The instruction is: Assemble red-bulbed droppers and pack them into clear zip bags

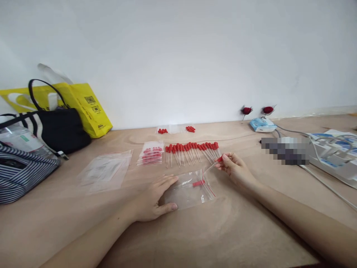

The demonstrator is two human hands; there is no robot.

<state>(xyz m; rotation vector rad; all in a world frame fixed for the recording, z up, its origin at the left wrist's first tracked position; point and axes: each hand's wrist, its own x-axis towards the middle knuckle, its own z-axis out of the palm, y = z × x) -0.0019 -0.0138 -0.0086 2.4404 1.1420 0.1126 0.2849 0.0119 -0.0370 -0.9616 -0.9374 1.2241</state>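
Note:
A clear zip bag (184, 193) lies flat on the table with its red-lined mouth to the right and one red-bulbed dropper (198, 183) inside. My left hand (152, 199) rests over the bag's left edge, fingers and thumb spread apart. Between the fingertips of my right hand (232, 166) is the red bulb of another dropper (220, 159). Its thin clear tube slants down to the left, with the tip at the bag's mouth. Just beyond, a row of droppers (186, 148) lies side by side, red bulbs facing the wall.
Filled small bags (150, 158) are stacked left of the row, beside flat clear bags (111, 169). Loose red bulbs (190, 129) lie near the wall. Handbags and a yellow bag (89, 108) stand left. At right are a tissue pack (262, 124), cables and power strips (329, 156).

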